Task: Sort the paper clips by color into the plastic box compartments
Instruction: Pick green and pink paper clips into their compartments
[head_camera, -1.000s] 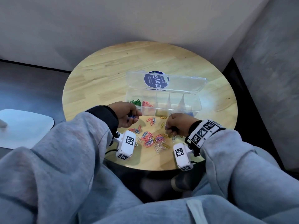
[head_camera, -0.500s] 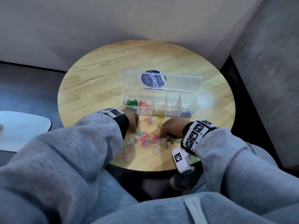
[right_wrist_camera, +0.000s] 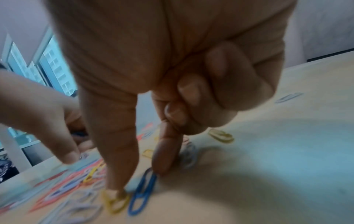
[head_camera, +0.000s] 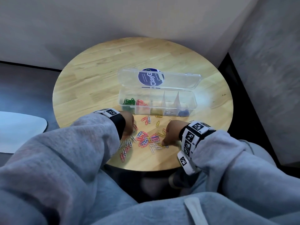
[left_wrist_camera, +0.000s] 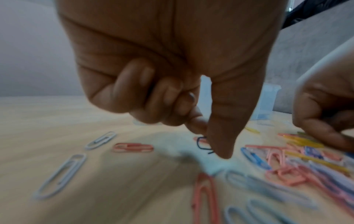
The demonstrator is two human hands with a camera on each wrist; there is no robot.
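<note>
- Down on the round pale wooden table [head_camera: 100, 75], both hands work at a loose scatter of coloured paper clips [head_camera: 146, 140] lying between the person and the clear plastic compartment box [head_camera: 191, 103]
- the left hand [left_wrist_camera: 172, 63] has three fingers curled into the palm, while thumb and forefinger point down and pinch a dark blue paper clip [left_wrist_camera: 202, 144] just above the wood
- the right hand [right_wrist_camera: 172, 68] also curls its outer fingers in; its thumb tip presses on a yellow paper clip [right_wrist_camera: 114, 201] and its forefinger tip touches one end of a blue paper clip [right_wrist_camera: 141, 194], both clips flat on the table, so nothing is lifted or gripped
- the box stands behind the scatter with its lid [head_camera: 178, 80] folded back, a round dark blue sticker [head_camera: 151, 77] on it
- green clips [head_camera: 129, 101] fill the leftmost compartment, red clips [head_camera: 141, 102] the next; the contents further right are too dim to name surely
- white and pink clips lie apart near the left sleeve [head_camera: 90, 135]
</note>
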